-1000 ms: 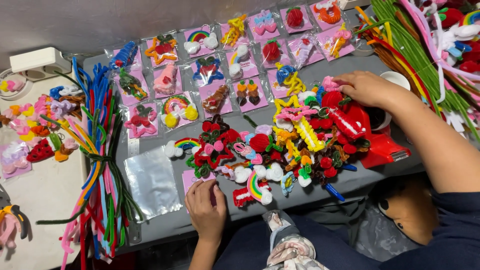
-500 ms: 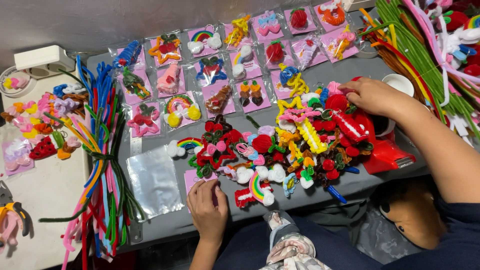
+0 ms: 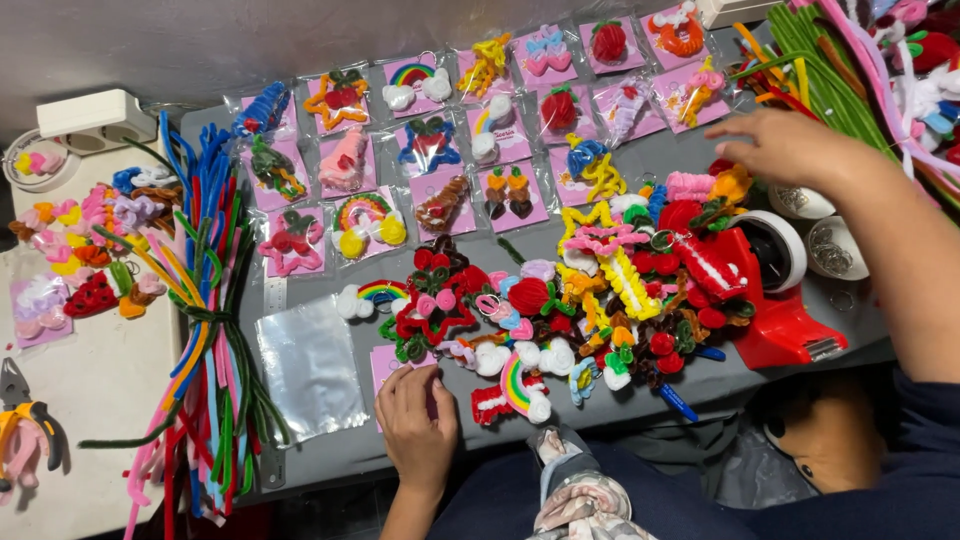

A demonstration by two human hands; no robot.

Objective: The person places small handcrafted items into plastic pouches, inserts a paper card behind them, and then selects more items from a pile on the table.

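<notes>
At nine o'clock in the head view, a white side surface carries small fuzzy pink, yellow and red shapes, a white power strip at its far edge, and orange-handled pliers at eight o'clock. Just right of it, a thick bundle of pipe cleaners in blue, green, yellow and pink runs from ten o'clock down to seven o'clock along the edge of the grey counter. An empty clear bag lies flat on the counter beside the bundle.

At six o'clock the left hand rests palm down on a pink card at the near edge of the counter; its fingers are loosely curled on the card and grip nothing that shows. From eleven to one o'clock, rows of bagged ornaments on pink cards cover the far half of the counter: rainbows, strawberries, stars, bows.

At the centre, a loose heap of pipe-cleaner ornaments spreads out just right of the left hand, with a small rainbow at its near side. A red tape dispenser touches the heap at three o'clock, with two white cups beside it. The right hand hovers at two o'clock above the far side of the heap, palm down, fingers relaxed and open, holding nothing. More green, pink and orange stems lie at one o'clock.
</notes>
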